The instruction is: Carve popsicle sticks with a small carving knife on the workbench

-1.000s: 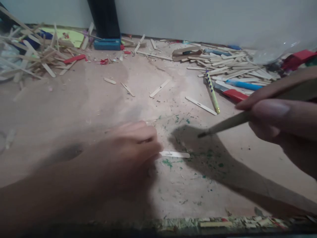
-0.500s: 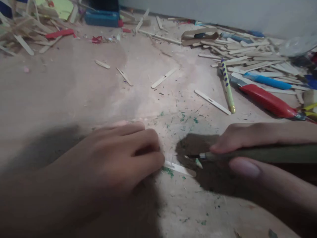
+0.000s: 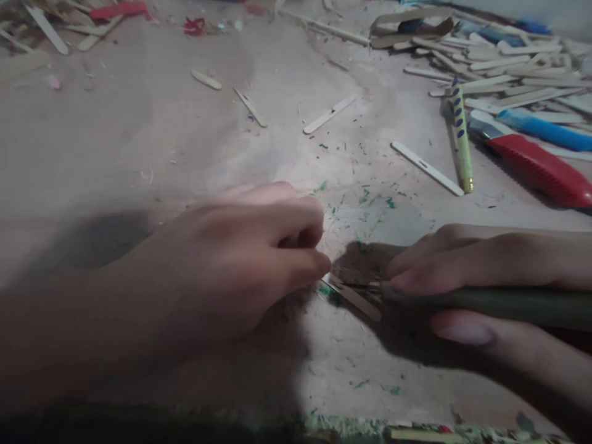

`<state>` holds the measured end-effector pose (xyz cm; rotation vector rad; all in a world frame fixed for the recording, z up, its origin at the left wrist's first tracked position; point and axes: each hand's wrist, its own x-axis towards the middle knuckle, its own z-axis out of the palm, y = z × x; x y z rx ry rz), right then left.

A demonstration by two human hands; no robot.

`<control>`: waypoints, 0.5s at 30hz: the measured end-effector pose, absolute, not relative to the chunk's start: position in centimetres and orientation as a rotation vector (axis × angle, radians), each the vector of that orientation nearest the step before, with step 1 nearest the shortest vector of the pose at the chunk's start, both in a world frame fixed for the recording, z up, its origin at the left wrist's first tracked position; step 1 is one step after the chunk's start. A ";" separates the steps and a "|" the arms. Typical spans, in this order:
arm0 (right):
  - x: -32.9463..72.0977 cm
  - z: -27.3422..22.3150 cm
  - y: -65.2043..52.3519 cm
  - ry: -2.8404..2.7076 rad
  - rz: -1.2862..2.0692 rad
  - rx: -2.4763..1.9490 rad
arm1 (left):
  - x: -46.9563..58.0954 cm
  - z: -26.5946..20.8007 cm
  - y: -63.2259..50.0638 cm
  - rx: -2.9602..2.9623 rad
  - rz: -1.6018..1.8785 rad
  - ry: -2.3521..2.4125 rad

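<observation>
My left hand (image 3: pixel 250 259) is curled on the table, with thumb and finger pinching one end of a wooden craft stick (image 3: pixel 358 301). The stick's free end slants down to the right, and its pinched end is hidden under my fingers. My right hand (image 3: pixel 472 262) grips a carving tool (image 3: pixel 504 306) by its dark green handle, fingers above and thumb below. The tool's narrow tip lies in shadow close to the stick. Whether it touches the wood I cannot tell.
Beyond my hands lie several loose sticks (image 3: pixel 330 113), a dotted pencil-like rod (image 3: pixel 461 142), a red-handled cutter (image 3: pixel 539 166) and a blue tool (image 3: pixel 546 128). A heap of sticks (image 3: pixel 522 77) fills the back right. Green shavings (image 3: pixel 365 196) dot the table (image 3: pixel 115 142).
The view has tipped down, bringing the near table edge into sight. The stick now slants more steeply, and the tool's tip is nearer to it. Both hands keep their grip.
</observation>
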<state>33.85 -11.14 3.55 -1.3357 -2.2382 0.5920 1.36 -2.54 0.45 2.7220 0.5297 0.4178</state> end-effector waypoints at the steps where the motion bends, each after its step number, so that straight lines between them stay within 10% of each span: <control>1: 33.6 3.6 -11.1 -2.280 0.607 -1.327 | 1.4 0.4 -2.5 2.718 0.412 0.519; 15: 33.0 3.8 -10.0 -2.219 0.874 -1.221 | 1.3 0.0 -2.3 2.707 0.438 0.527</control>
